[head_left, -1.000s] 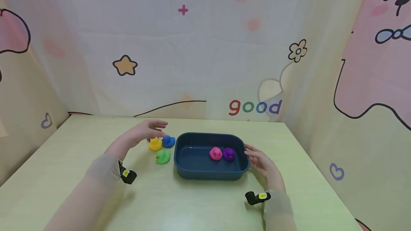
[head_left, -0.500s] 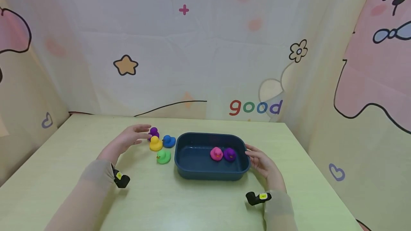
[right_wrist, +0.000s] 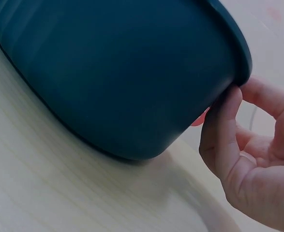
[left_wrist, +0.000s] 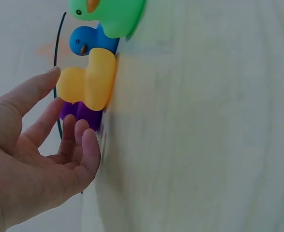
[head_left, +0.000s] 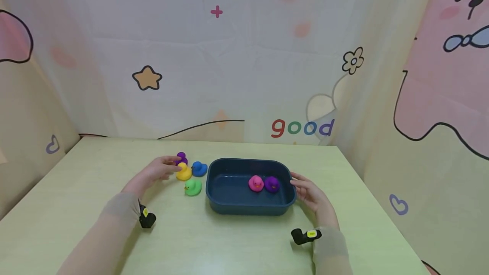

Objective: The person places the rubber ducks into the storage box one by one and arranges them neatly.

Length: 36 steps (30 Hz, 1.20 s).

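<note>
The yellow rubber duck [head_left: 184,174] sits on the desk [head_left: 229,245] to the left of the dark blue plastic tub [head_left: 250,209], and the left hand [head_left: 158,169] is right at it. In the left wrist view the thumb and index finger are spread, their tips by the duck's head; contact cannot be told. The other fingers curl loosely, holding nothing. The right hand [head_left: 311,193] has bent fingers at the tub's right-hand rim; whether they pinch or merely rest there is unclear.

Close around the yellow one lie the far purple duck [head_left: 182,155], the blue duck [head_left: 199,169] and the green duck [head_left: 193,187]. The pink duck [head_left: 256,184] and the inner purple duck [head_left: 272,184] sit in the tub.

The step in hand looks like picking up the yellow duck for the tub; the next move probably calls for closing thumb and index finger on its head without nudging its neighbours.
</note>
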Tool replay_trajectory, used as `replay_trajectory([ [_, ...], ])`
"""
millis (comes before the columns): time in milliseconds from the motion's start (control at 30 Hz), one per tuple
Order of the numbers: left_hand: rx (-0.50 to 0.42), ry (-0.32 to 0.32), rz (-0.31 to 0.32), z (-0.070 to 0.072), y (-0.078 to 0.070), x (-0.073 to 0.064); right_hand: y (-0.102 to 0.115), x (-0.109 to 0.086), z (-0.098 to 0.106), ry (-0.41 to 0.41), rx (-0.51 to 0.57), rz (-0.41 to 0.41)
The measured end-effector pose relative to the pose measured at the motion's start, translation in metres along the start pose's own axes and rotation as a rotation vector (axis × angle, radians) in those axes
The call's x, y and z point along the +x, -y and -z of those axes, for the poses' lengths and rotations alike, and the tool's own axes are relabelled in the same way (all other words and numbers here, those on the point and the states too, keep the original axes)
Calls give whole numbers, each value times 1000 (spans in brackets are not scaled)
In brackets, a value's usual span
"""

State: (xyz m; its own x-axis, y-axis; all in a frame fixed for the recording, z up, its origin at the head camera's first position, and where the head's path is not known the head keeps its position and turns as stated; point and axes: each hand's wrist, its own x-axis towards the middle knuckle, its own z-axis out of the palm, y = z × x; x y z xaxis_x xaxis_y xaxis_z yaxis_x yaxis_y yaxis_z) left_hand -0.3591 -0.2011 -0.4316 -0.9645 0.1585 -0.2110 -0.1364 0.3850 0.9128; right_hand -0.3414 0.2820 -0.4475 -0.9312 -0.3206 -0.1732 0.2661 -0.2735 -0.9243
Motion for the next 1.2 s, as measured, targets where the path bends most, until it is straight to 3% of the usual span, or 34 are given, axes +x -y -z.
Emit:
replay_trajectory([
  [500,146,-42,-26,-11,1,5,10,-13,-14,35,10,-8],
  [900,136,-74,-28,-12,2,-1,-2,-1,-4,8,20,14],
  [1200,94,-123,-39,1,0,-11,7,-13,-14,31,13,3],
])
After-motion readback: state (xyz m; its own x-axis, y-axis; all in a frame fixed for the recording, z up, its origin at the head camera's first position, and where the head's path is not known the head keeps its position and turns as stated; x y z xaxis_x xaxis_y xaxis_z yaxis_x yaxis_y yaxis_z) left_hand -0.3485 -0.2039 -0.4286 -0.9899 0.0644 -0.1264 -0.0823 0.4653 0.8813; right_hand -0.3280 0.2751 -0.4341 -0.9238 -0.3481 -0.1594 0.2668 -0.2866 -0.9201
